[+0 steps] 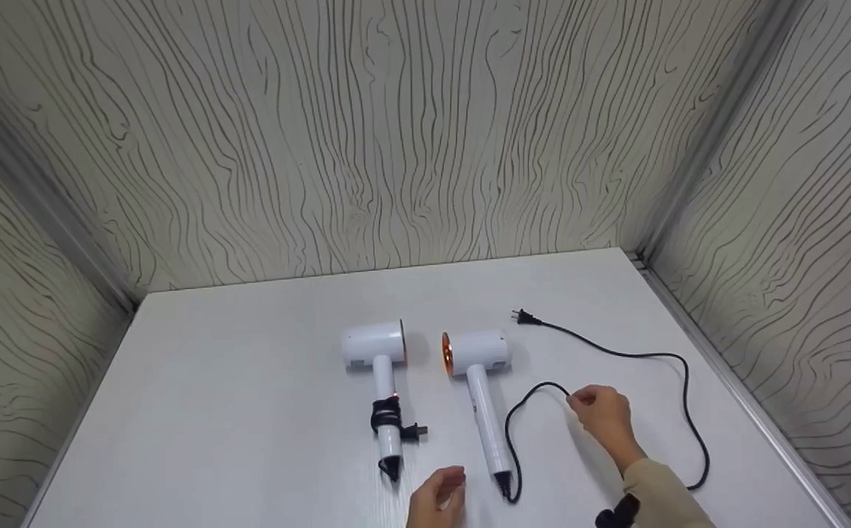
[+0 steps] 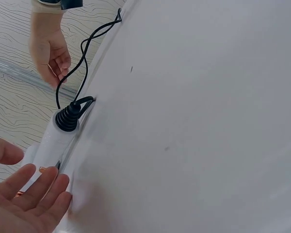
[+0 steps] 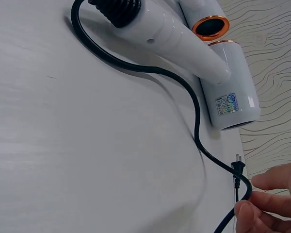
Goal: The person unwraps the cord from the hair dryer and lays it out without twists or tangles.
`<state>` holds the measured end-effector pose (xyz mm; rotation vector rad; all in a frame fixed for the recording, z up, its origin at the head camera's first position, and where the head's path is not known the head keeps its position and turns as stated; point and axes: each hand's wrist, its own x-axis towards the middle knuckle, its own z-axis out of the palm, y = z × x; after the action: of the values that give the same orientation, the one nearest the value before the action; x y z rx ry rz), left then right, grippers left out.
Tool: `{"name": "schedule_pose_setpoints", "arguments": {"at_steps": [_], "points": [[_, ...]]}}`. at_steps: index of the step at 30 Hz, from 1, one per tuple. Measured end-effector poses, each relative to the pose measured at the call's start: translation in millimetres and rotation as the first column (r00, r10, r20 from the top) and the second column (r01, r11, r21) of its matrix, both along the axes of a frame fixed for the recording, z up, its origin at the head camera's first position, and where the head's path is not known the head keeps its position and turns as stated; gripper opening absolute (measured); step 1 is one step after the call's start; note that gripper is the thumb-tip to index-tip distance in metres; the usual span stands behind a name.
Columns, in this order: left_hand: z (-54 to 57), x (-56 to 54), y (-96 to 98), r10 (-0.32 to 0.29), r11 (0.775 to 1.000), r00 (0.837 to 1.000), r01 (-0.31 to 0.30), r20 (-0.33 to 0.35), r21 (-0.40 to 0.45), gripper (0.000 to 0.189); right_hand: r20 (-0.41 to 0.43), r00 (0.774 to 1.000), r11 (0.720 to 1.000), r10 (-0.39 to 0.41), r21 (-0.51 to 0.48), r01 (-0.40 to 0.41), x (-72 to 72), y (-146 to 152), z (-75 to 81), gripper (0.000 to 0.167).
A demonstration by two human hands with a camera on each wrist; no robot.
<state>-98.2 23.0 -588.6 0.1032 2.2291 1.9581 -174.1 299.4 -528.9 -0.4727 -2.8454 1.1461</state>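
Head view: two hair dryers (image 1: 479, 350), right fingers (image 1: 586, 410) narrow around one cord (image 1: 638, 356), left fingers (image 1: 447, 474) loosely apart.

Left hand (image 1: 429, 502), cut off below (head view); dryer label (image 3: 227, 104), unreadable

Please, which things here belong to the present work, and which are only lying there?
In the work, it seems:
right hand, pinching the loose black cord
that cord's plug
right hair dryer

Only lying there:
left hair dryer with wrapped cord, touched by neither hand
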Motion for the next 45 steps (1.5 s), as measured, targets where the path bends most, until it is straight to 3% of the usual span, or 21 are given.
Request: {"name": "schedule_pose_setpoints", "arguments": {"at_steps": [7, 13, 18, 22, 26, 31, 34, 37, 39, 41, 43, 45], "points": [[3.0, -4.0, -1.6, 0.016, 1.0, 1.0, -0.015, 0.007, -0.008, 0.025, 0.013, 1.0, 1.0, -0.019, 0.001, 0.019, 6.9, 28.8, 3.5, 0.023], [4.3, -4.9, -4.9, 0.061, 0.998, 0.998, -0.062, -0.024, -0.017, 0.024, -0.015, 0.99, 0.987, -0.141, 0.08, 0.142, 12.2, 76.4, -3.4, 0.028], [5.8, -6.5, -8.7, 0.074, 0.997, 0.997, -0.074, -0.018, -0.011, 0.025, -0.158, 0.948, 0.936, -0.275, 0.181, 0.302, 21.0, 107.2, -17.0, 0.026], [7.2, -7.7, -13.5, 0.084, 0.996, 0.996, -0.084, -0.02, -0.011, 0.026, -0.179, 0.917, 0.901, -0.357, 0.193, 0.389, 24.5, 121.9, -25.4, 0.026], [9.7, -10.6, -19.3, 0.117, 0.993, 0.993, -0.117, -0.026, -0.029, 0.026, -0.127, 0.913, 0.892, -0.389, 0.197, 0.407, 24.4, 128.3, -30.0, 0.032], [14.2, -16.3, -28.2, 0.21, 0.976, 0.977, -0.211, -0.028, -0.051, 0.023, -0.096, 0.928, 0.908, -0.359, 0.194, 0.371, 23.2, 129.5, -34.5, 0.032], [17.0, -18.4, -33.1, 0.294, 0.953, 0.954, -0.298, -0.063, -0.059, 0.019, -0.093, 0.932, 0.915, -0.35, 0.18, 0.361, 22.8, 128.1, -36.5, 0.03], [18.6, -20.2, -38.1, 0.384, 0.916, 0.911, -0.396, -0.152, -0.056, 0.016, -0.104, 0.929, 0.917, -0.354, 0.158, 0.367, 22.3, 125.3, -37.9, 0.029], [18.5, -22.0, -42.2, 0.44, 0.885, 0.864, -0.464, -0.243, -0.047, 0.015, -0.117, 0.929, 0.92, -0.351, 0.142, 0.365, 21.3, 122.9, -38.9, 0.028], [16.5, -24.4, -46.7, 0.48, 0.848, 0.802, -0.527, -0.355, -0.044, 0.017, -0.123, 0.934, 0.928, -0.335, 0.131, 0.35, 19.8, 119.9, -40.0, 0.027], [14.3, -26.5, -50.6, 0.503, 0.81, 0.75, -0.582, -0.429, -0.068, 0.02, -0.117, 0.943, 0.938, -0.311, 0.12, 0.324, 17.7, 116.9, -41.0, 0.028], [11.2, -28.6, -53.3, 0.509, 0.777, 0.716, -0.621, -0.477, -0.103, 0.022, -0.102, 0.955, 0.951, -0.278, 0.11, 0.289, 15.5, 113.8, -41.4, 0.029]]}}
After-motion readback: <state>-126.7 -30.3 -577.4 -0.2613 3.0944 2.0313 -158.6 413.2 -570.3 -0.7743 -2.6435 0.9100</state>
